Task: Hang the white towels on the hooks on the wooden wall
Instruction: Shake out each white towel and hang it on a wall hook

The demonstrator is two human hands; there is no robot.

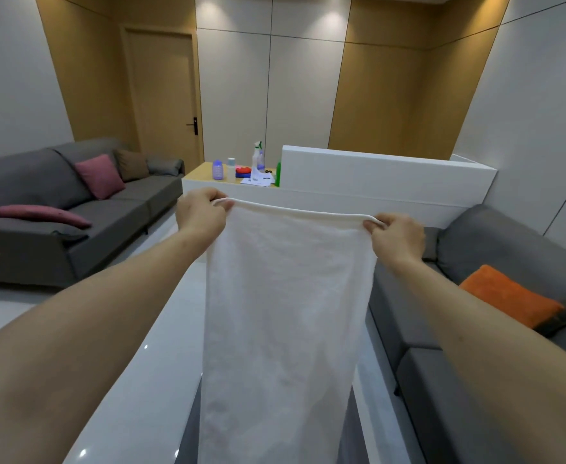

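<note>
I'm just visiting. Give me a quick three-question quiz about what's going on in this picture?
1. True or false: the white towel already hangs on a hook.
2. Which grips the towel's top edge? A) left hand only B) right hand only C) both
3. What colour is the cushion on the sofa at right?

Key: 1 false, it hangs between the hands, and no hook is in view. 2 C, one hand pinches each top corner. 3 orange.
</note>
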